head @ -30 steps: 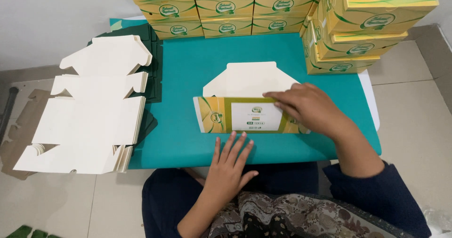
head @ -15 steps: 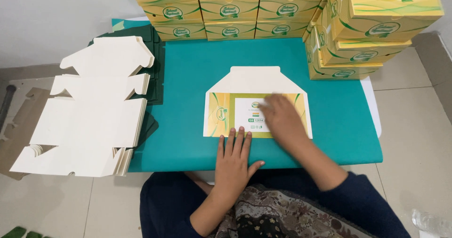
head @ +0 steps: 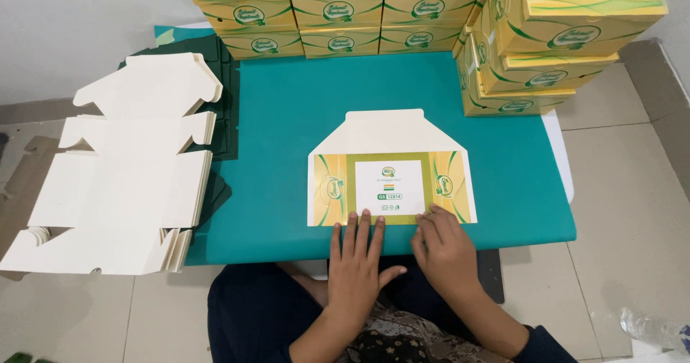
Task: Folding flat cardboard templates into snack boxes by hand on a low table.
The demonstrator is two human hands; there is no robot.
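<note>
A flat, folded cardboard box blank [head: 392,169] lies on the teal table top [head: 302,104], its yellow-and-green printed panel facing up and a white flap pointing away from me. My left hand [head: 357,262] rests flat with spread fingers, fingertips touching the blank's near edge. To its right, my right hand [head: 445,246] lies palm down, fingers pressing the same near edge at its right part. Neither hand holds anything.
A stack of white unfolded box blanks [head: 122,176] lies at the table's left edge over dark green sheets. Rows of assembled yellow-green boxes [head: 338,18] stand along the back, with a taller pile [head: 560,39] at the back right. Tiled floor surrounds the table.
The blank was folded into a low strip, then was laid out flat with its printed panel up. My right hand slid from on top of it down to its near edge.
</note>
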